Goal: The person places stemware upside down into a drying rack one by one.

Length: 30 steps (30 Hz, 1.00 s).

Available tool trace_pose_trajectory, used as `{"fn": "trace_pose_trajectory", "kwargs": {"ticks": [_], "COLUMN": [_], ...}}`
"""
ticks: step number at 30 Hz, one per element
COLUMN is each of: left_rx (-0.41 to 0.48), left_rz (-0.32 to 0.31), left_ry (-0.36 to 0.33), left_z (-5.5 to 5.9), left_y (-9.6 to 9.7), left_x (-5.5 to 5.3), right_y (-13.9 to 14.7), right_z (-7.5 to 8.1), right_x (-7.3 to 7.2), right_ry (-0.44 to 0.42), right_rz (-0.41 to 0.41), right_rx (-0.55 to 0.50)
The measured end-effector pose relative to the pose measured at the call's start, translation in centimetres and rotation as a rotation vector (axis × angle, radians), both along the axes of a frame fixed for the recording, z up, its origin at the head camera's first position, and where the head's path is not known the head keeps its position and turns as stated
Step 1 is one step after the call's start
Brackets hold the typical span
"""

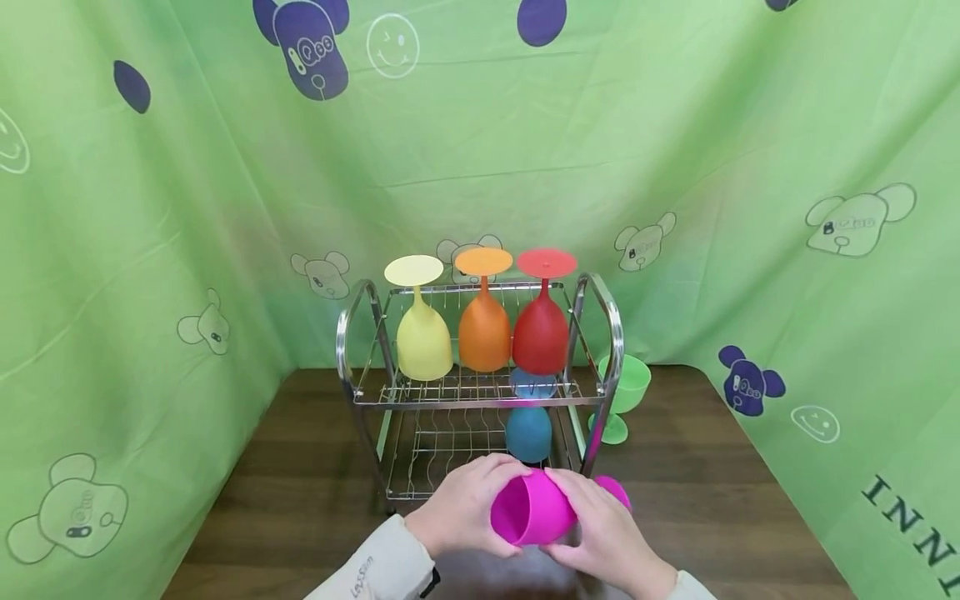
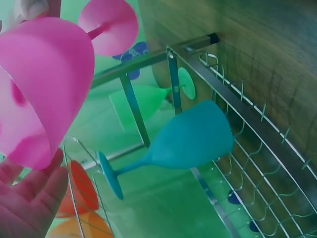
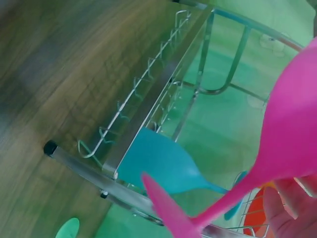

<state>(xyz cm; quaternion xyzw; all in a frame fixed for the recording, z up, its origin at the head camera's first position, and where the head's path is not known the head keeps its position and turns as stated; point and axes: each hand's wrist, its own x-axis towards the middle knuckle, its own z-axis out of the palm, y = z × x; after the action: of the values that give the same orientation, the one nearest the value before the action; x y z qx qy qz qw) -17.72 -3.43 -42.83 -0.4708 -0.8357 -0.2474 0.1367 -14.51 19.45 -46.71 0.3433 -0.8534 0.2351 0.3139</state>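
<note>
A magenta plastic goblet point(image 1: 551, 510) lies tilted on its side between both hands, in front of the rack. Its open mouth faces left and its foot points right. My left hand point(image 1: 467, 504) holds the bowl at the rim side, thumb below and fingers above. From the other side my right hand point(image 1: 609, 533) grips the bowl toward the stem. In the left wrist view the goblet's bowl point(image 2: 54, 74) shows with fingers point(image 2: 42, 193) at its rim. The right wrist view shows its stem point(image 3: 228, 201) and foot edge-on.
A two-tier metal dish rack point(image 1: 480, 404) stands behind the hands. Upside down on its top tier are yellow point(image 1: 424, 342), orange point(image 1: 484, 333) and red point(image 1: 540, 333) goblets. A blue goblet point(image 1: 528, 435) hangs inverted below. Upright at the rack's right is a green goblet point(image 1: 632, 383).
</note>
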Motion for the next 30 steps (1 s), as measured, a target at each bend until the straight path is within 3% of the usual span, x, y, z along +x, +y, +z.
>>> {"fn": "trace_pose_trajectory", "kwargs": {"ticks": [4, 6, 9, 11, 14, 19, 22, 24, 27, 30], "left_rx": [0.080, 0.114, 0.182, 0.225, 0.291, 0.355, 0.380, 0.409, 0.459, 0.517], "left_rz": [0.003, 0.000, -0.013, -0.018, -0.027, -0.001, -0.008, -0.034, -0.075, -0.103], "left_ry": [-0.106, -0.170, -0.262, -0.288, -0.252, -0.082, 0.006, 0.059, 0.158, 0.220], "left_z": [-0.2, -0.3, -0.4, -0.5, -0.7, -1.0, -0.9, -0.8, -0.8, -1.0], "left_y": [-0.8, -1.1, -1.6, -1.8, -1.9, -1.9, -1.7, -1.6, -1.3, -0.8], "left_x": [-0.3, -0.3, -0.2, -0.2, -0.2, -0.2, -0.1, -0.1, -0.1, -0.3], "right_y": [0.1, 0.2, 0.1, -0.1, 0.0, 1.1, 1.5, 1.3, 0.6, 0.0], "right_z": [0.3, 0.5, 0.9, 1.1, 1.3, 0.4, -0.3, -0.6, -0.3, 0.2], "right_x": [0.1, 0.1, 0.2, 0.3, 0.6, 1.1, 1.2, 1.2, 1.1, 0.8], "right_ry": [0.029, 0.078, 0.194, 0.264, 0.250, -0.029, -0.270, -0.441, -0.675, -0.816], "right_rz": [-0.010, 0.033, 0.171, 0.274, 0.349, 0.399, 0.462, 0.503, 0.574, 0.639], "right_rx": [-0.057, -0.158, -0.388, -0.509, -0.535, -0.314, -0.275, -0.341, -0.564, -0.784]}}
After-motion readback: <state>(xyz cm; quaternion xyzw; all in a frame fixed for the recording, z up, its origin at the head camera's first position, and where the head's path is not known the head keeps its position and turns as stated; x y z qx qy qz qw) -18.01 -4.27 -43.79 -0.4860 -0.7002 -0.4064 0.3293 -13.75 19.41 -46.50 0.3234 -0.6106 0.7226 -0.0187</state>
